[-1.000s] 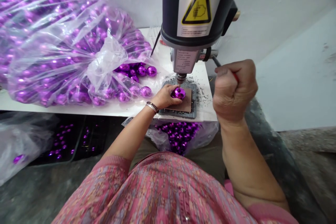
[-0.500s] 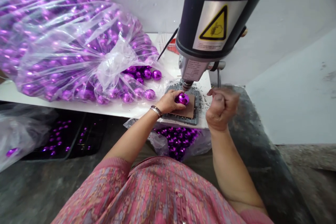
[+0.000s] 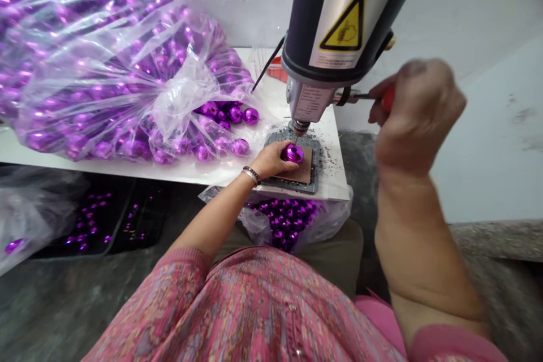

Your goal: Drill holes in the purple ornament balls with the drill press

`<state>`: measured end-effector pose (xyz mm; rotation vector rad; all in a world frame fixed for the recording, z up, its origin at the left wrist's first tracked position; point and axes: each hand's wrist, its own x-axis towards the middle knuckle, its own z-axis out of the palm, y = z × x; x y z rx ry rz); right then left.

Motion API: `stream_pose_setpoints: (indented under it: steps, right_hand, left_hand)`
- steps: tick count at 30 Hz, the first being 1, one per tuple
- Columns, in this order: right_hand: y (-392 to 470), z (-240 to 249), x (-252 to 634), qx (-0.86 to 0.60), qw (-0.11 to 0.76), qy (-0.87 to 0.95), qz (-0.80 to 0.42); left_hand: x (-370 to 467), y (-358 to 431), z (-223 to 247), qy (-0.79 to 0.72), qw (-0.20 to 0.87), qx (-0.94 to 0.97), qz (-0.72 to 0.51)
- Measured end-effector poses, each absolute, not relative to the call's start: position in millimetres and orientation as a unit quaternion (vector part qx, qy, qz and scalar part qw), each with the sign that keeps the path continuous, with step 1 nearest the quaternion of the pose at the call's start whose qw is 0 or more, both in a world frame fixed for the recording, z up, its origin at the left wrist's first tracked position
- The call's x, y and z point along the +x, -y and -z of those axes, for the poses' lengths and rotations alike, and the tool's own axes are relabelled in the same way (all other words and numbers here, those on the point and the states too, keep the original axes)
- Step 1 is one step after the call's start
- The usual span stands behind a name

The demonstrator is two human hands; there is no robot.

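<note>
A shiny purple ball (image 3: 294,153) with a dark hole in its top is held between the thumb and fingers of my left hand (image 3: 274,159). It rests on a brown board (image 3: 300,174) that lies on the grey base plate (image 3: 271,182) of a drill press (image 3: 305,96). The drill chuck (image 3: 300,127) and thin bit stand just above the ball. My right hand (image 3: 418,116), smeared a little by motion, is closed around the red-knobbed feed lever (image 3: 388,98) on the machine's right side.
A big clear bag of purple balls (image 3: 119,79) lies on the white table (image 3: 178,176), loose balls (image 3: 251,116) at its mouth. An open bag of balls (image 3: 288,226) hangs at the table's front edge. Dark shavings surround the base. Black trays (image 3: 93,220) with purple pieces sit lower left.
My right hand has swung up and outward with the lever, which pointed down before. The chuck looks slightly higher over the ball. My left hand keeps its hold on the ball.
</note>
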<state>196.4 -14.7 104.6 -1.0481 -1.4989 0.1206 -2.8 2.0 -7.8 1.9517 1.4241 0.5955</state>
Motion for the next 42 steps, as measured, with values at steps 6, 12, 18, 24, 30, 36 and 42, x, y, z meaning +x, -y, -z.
stream_pose_setpoints:
  steps: [6, 12, 18, 24, 30, 36, 42]
  right_hand:
    - [-4, -136, 189, -0.417, 0.664, 0.606, -0.135]
    - [6, -131, 187, -0.441, 0.658, 0.59, -0.158]
    - [5, -127, 187, -0.417, 0.67, 0.595, -0.153]
    - [7, -120, 187, -0.412, 0.667, 0.609, -0.119]
    - [14, -118, 186, -0.416, 0.664, 0.61, -0.117]
    - [17, -118, 185, -0.431, 0.654, 0.609, -0.126]
    - [18, -116, 186, -0.424, 0.656, 0.612, -0.124]
  left_hand:
    - [-13, 26, 10, -0.471, 0.364, 0.772, -0.22]
    - [-41, 22, -14, -0.568, 0.254, 0.755, -0.207]
    - [-82, -18, -41, -0.735, 0.057, 0.675, 0.027]
    - [-85, -5, -25, -0.702, 0.074, 0.695, 0.133]
    - [-94, 12, -6, -0.652, 0.19, 0.703, -0.208]
    - [-83, 19, 5, -0.38, 0.504, 0.584, -0.51]
    - [-60, 31, 20, -0.348, 0.663, 0.453, -0.484]
